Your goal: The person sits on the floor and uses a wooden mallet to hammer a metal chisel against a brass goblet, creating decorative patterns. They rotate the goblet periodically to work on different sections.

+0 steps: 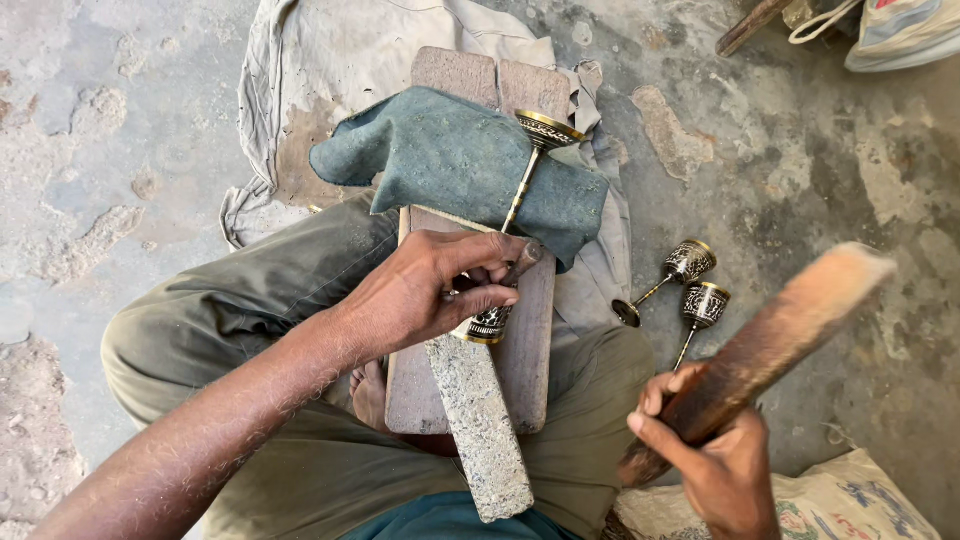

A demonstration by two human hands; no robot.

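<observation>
The left hand (425, 290) was closed around one small tool, a short metal punch (521, 262) whose tip poked out past the thumb and forefinger, and pressed it against one brass goblet (520, 200) that lay on its side. The goblet's engraved cup (488, 324) sat just under the fingers, its thin stem ran up and away from the grip, and its round foot (546, 130) pointed to the far end. The stem lay across one blue-grey cloth pad (450, 160), folded over one wooden board (520, 370) that rested across the person's lap. One speckled stone bar (480, 430) lay on the board, its upper end just below the gripped cup and its lower end toward the person's body.

The right hand (715, 465) was wrapped tight on the lower end of one wooden mallet (770, 345), a long flat stick, raised and blurred, well apart from the left hand's grip and to its right.

Between the two hands, on the concrete floor (120, 120), lay two more goblets (690, 290) of the same kind, side by side and touching or nearly so, which made three goblets in all. One pale cloth (340, 60) lay spread under the board's far end. One printed sack (840, 505) lay just beside the right hand.
</observation>
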